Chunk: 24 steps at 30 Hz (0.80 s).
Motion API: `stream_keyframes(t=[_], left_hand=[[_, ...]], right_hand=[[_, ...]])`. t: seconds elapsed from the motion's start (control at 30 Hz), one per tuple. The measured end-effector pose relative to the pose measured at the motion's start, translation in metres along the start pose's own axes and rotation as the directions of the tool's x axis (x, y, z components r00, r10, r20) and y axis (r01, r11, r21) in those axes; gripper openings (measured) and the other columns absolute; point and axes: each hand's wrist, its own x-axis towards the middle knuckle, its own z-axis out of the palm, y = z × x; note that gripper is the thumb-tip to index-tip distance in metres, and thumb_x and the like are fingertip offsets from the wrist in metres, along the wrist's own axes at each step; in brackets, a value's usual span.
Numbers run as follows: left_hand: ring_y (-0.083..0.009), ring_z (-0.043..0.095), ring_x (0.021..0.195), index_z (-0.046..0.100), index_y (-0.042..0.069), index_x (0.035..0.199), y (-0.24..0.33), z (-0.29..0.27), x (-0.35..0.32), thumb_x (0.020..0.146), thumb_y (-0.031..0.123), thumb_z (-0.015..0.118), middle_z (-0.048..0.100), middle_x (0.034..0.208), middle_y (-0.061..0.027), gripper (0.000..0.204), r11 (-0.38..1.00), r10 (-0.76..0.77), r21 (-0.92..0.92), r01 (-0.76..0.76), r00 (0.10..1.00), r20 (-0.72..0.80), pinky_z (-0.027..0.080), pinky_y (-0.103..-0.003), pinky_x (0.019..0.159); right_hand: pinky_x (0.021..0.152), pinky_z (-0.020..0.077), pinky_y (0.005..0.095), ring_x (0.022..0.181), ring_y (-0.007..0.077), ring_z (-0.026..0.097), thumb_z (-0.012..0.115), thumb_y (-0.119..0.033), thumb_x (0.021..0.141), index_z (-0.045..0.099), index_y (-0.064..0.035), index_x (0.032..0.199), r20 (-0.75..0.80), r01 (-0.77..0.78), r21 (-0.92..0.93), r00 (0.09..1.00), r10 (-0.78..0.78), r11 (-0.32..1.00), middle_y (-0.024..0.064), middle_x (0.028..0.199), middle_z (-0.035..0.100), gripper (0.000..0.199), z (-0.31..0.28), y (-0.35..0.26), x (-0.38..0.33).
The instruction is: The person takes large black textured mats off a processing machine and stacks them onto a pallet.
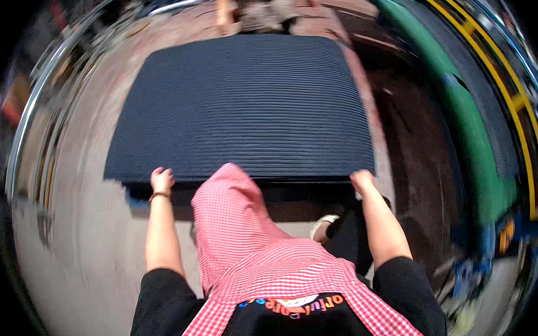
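A large dark blue-grey ribbed mat (pixel 247 107) spreads out in front of me, on top of a low dark pile. My left hand (pixel 162 180) is closed at its near edge, close to the left corner. At the near right corner, my right hand (pixel 362 180) is closed on the same edge. Beneath that edge a dark gap shows, and I cannot make out what the pile is made of. My red-and-white checked apron (pixel 231 208) reaches up to the mat between my hands.
Beyond the far edge another person (pixel 260 14) is partly in view, hands near the mat. A green roller-like cylinder (pixel 463 128) and a yellow rail (pixel 521 107) run along the right. On the left stands a curved metal rail (pixel 34 104). A shoe (pixel 323 227) shows below the near edge.
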Motion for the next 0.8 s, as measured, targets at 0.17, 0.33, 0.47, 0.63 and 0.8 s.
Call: stream_keyframes(t=[0.17, 0.33, 0.47, 0.63, 0.8], left_hand=[[-0.0084, 0.050, 0.065, 0.048, 0.005, 0.106, 0.045, 0.064, -0.066, 0.078, 0.006, 0.055, 0.053, 0.087, -0.0038, 0.029, 0.970, 0.134, 0.166, -0.176, 0.963, 0.235, 0.042, -0.019, 0.050], [-0.0062, 0.049, 0.069, 0.053, 0.005, 0.102, 0.046, 0.157, -0.141, 0.078, 0.003, 0.054, 0.054, 0.090, -0.0009, 0.024, 0.818, 0.452, 0.078, -0.570, 0.721, 0.526, 0.042, -0.019, 0.056], [-0.0074, 0.049, 0.072, 0.052, 0.002, 0.098, -0.014, 0.199, -0.166, 0.075, -0.001, 0.056, 0.053, 0.092, -0.0035, 0.024, 0.792, 0.400, 0.089, -0.604, 0.624, 0.672, 0.042, -0.019, 0.064], [-0.0083, 0.049, 0.063, 0.055, 0.001, 0.092, -0.052, 0.206, -0.187, 0.072, 0.001, 0.058, 0.055, 0.076, -0.0027, 0.020, 0.703, 0.204, 0.312, -0.639, 0.601, 0.773, 0.042, -0.020, 0.057], [-0.0096, 0.049, 0.058, 0.057, 0.000, 0.089, -0.048, 0.208, -0.188, 0.073, 0.002, 0.057, 0.056, 0.075, -0.0042, 0.017, 0.705, 0.134, 0.362, -0.610, 0.616, 0.776, 0.042, -0.022, 0.052]], right_hand=[[0.075, 0.0435, 0.0412, 0.084, 0.0356, 0.056, 0.049, -0.025, 0.071, 0.061, -0.0001, 0.080, -0.183, -0.051, 0.493, 0.970, 0.161, 0.868, 0.0218, 0.084, 0.059, 0.029, -0.129, -0.045, -0.092], [0.062, 0.0418, 0.0415, 0.074, 0.0335, 0.056, 0.048, -0.022, 0.078, 0.055, -0.0025, 0.077, -0.498, -0.134, 0.478, 0.773, 0.394, 0.868, 0.0169, 0.075, 0.057, 0.021, -0.088, 0.072, -0.223], [0.070, 0.0423, 0.0414, 0.080, 0.0313, 0.053, 0.042, -0.020, 0.080, 0.055, -0.0024, 0.083, 0.519, -0.570, 0.001, 0.703, 0.486, 0.822, 0.0176, 0.083, 0.056, 0.022, 0.014, 0.134, -0.398], [0.070, 0.0426, 0.0415, 0.080, 0.0315, 0.054, 0.043, -0.019, 0.080, 0.056, -0.0023, 0.083, 0.715, -0.695, 0.001, 0.504, 0.486, 0.719, 0.0178, 0.083, 0.056, 0.021, 0.054, 0.105, -0.503], [0.070, 0.0428, 0.0415, 0.080, 0.0317, 0.054, 0.043, -0.019, 0.080, 0.056, -0.0021, 0.084, 0.606, -0.753, 0.136, 0.577, 0.548, 0.644, 0.0180, 0.083, 0.056, 0.021, 0.052, 0.103, -0.486]])
